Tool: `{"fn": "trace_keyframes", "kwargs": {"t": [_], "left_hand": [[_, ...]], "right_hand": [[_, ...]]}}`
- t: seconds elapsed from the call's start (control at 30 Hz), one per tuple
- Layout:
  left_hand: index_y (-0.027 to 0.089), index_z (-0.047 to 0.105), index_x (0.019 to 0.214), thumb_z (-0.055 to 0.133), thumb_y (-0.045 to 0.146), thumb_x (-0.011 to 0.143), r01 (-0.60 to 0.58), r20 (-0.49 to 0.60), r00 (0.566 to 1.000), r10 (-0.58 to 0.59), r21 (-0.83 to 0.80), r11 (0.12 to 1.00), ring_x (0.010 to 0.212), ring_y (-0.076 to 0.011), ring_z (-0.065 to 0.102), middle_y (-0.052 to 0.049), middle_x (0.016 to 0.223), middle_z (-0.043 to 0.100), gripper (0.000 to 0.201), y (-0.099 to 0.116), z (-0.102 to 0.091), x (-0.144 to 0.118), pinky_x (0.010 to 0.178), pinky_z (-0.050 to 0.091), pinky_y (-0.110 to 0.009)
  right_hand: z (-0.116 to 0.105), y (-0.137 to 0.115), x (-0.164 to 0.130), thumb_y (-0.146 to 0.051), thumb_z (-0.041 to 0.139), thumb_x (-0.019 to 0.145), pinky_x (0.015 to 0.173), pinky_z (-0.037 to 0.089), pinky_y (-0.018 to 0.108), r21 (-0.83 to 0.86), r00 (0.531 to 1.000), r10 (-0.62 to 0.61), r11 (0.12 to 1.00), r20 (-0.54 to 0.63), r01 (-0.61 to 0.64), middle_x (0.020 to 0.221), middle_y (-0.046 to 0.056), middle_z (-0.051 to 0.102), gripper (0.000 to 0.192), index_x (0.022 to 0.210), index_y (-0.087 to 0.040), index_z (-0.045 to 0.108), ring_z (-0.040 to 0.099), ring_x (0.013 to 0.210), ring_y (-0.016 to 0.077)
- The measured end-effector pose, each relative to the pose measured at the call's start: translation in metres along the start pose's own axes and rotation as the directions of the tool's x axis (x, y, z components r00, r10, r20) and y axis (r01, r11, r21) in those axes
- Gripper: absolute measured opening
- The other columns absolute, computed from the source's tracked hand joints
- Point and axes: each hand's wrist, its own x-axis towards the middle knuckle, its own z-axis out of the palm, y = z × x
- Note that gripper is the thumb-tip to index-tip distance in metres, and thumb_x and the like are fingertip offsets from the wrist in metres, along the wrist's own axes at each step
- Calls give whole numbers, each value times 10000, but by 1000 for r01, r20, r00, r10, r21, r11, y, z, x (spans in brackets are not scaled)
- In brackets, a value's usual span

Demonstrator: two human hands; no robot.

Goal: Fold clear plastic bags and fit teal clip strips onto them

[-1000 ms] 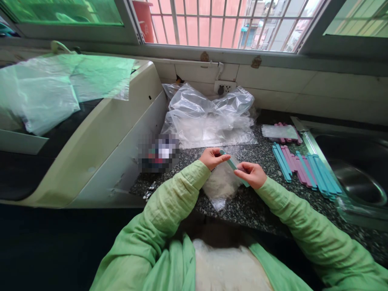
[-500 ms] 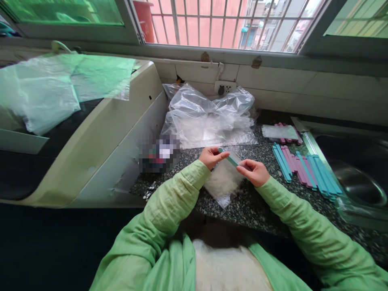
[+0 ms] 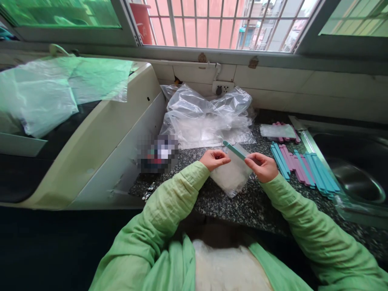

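My right hand [image 3: 262, 166] pinches one end of a teal stick [image 3: 234, 149], which points up and to the left. A small clear plastic bag [image 3: 232, 174] hangs between both hands over the dark speckled counter [image 3: 242, 204]. My left hand [image 3: 214, 159] holds the bag's left edge, a little apart from the stick's free end. Both arms wear light green sleeves.
A row of teal and pink sticks [image 3: 303, 167] lies on the counter right of my hands. Beyond it is a bagged pack of pink sticks [image 3: 279, 131] and a steel sink [image 3: 354, 178]. A heap of clear bags [image 3: 206, 117] lies behind; a cream appliance [image 3: 100, 133] stands at the left.
The right hand has drawn the teal stick and the bag to the right and up. The left hand has let go of the stick's end and stays on the bag.
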Motion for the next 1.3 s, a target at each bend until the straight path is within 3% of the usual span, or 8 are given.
{"fn": "trace_keyframes", "kwargs": {"t": [0.13,0.5,0.77,1.07,1.3], "left_hand": [[110,541,478,726,557,420,10,15,1000,-10,26,1000,472,-45,356,41,453,433,487,0,0,0,473,275,-216],[122,480,459,691,594,460,-34,25,999,32,61,998,465,-42,332,46,450,396,517,-4,1,0,460,250,-214],[125,497,494,671,603,468,12,39,999,-16,99,995,464,-44,315,52,451,380,510,-2,0,-1,463,221,-220],[117,535,494,636,637,474,52,75,995,-66,177,983,458,-50,305,46,445,374,531,-2,-2,-1,453,212,-224],[112,560,498,626,624,516,-2,86,996,-14,191,982,471,-58,318,35,459,386,517,-7,-3,1,448,229,-218]], "right_hand": [[-1,3,0,-554,603,630,507,383,245,-9,998,-6,1000,-56,5,604,17,551,384,673,-172,590,457,537,110],[-3,6,2,-580,592,621,492,371,244,-28,998,-31,999,-50,30,589,18,548,414,665,-169,594,446,521,110],[-4,8,4,-570,608,611,490,369,246,-13,998,-37,999,-50,37,583,15,543,402,656,-170,595,445,519,109],[-13,5,8,-527,637,615,480,333,239,35,983,12,999,-185,-5,567,-1,516,366,671,-168,603,411,510,94],[-15,8,11,-541,631,612,475,341,238,52,981,-5,999,-196,15,572,3,530,379,665,-167,602,420,507,94]]}}
